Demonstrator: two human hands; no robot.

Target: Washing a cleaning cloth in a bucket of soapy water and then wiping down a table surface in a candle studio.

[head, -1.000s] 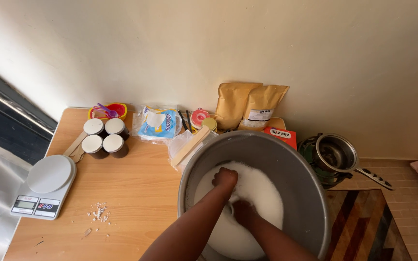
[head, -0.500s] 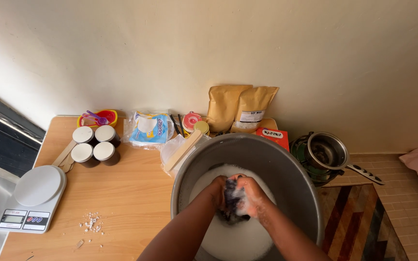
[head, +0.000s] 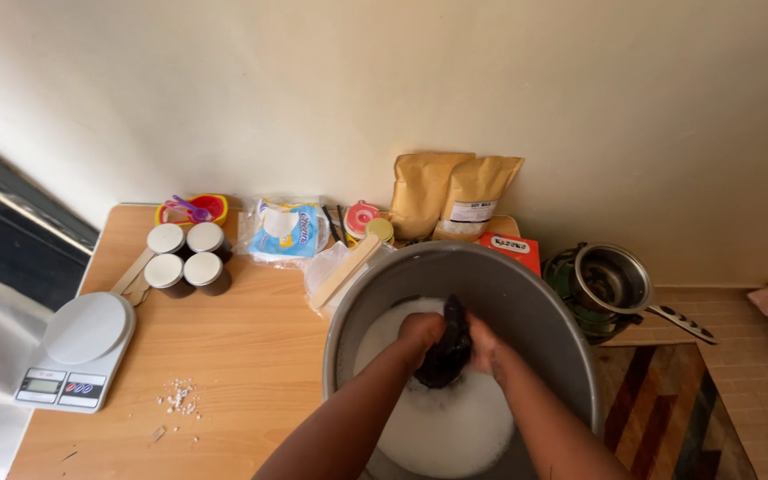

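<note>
A large grey metal basin [head: 526, 284] stands at the table's right end, filled with white foamy water [head: 442, 427]. Both my hands are inside it, pressed together around a dark wet cloth [head: 449, 351] lifted just above the foam. My left hand [head: 420, 333] grips the cloth from the left, and my right hand [head: 488, 342] grips it from the right.
On the wooden table [head: 242, 356] lie a white kitchen scale [head: 77, 347], several white-lidded jars [head: 187, 256], a plastic packet [head: 284, 229], a wooden stick [head: 347, 271], two tan paper bags [head: 455, 197] and white crumbs [head: 180, 396]. A small pot [head: 615, 283] sits on a stove at right.
My hands rose out of the foam and came together, lifting the dark cloth between them. The view shifted slightly.
</note>
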